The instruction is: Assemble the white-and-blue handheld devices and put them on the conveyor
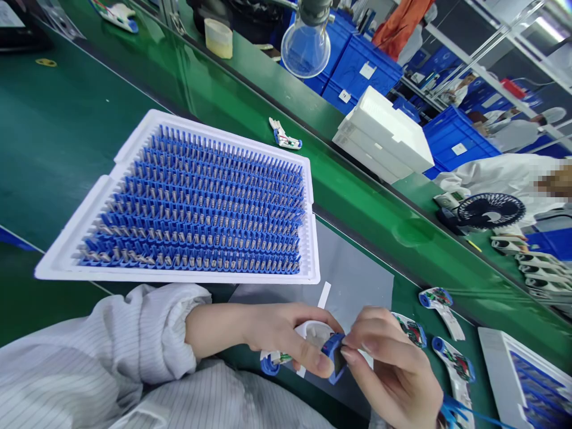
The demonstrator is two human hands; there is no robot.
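My left hand (290, 336) is closed around a white-and-blue handheld device housing (314, 332), which looks like a thermometer gun body. A blue ring end with a bit of green circuit board sticks out below that palm. At the housing's right end is a blue frame (331, 348) with a dark opening, tilted towards my right hand (395, 360). Thumb and fingers of the right hand pinch the frame's edge; whether a small part is between them is hidden. Under both hands lies a grey mat (361, 274) with a white strip (324, 294) on it.
A white tray (93, 205) with rows of blue parts and metal springs fills the left. Opened device halves (456, 363) with circuit boards lie right, beside another white tray (494, 363). Beyond the green conveyor (344, 190) stand white boxes (384, 137), a fan (491, 210) and a co-worker's sleeve.
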